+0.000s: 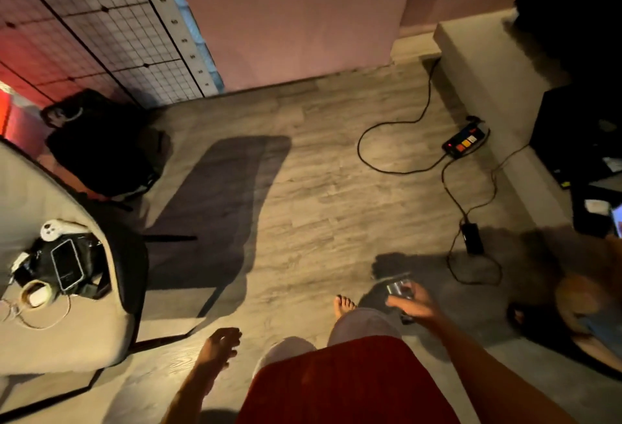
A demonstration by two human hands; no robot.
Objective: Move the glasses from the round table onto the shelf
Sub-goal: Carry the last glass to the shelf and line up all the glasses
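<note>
One glass (399, 287): right hand (413, 304) holds it, fingers curled round it
Left hand (219, 345): fingers loose, holding nothing
Below both: floor (319, 188)

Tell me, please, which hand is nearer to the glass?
Right. The right hand grips the glass; the left hand hangs open, well off to its left.

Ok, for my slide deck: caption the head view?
Mid-carry: right hand holds a glass over the wood floor, left hand empty.
</note>
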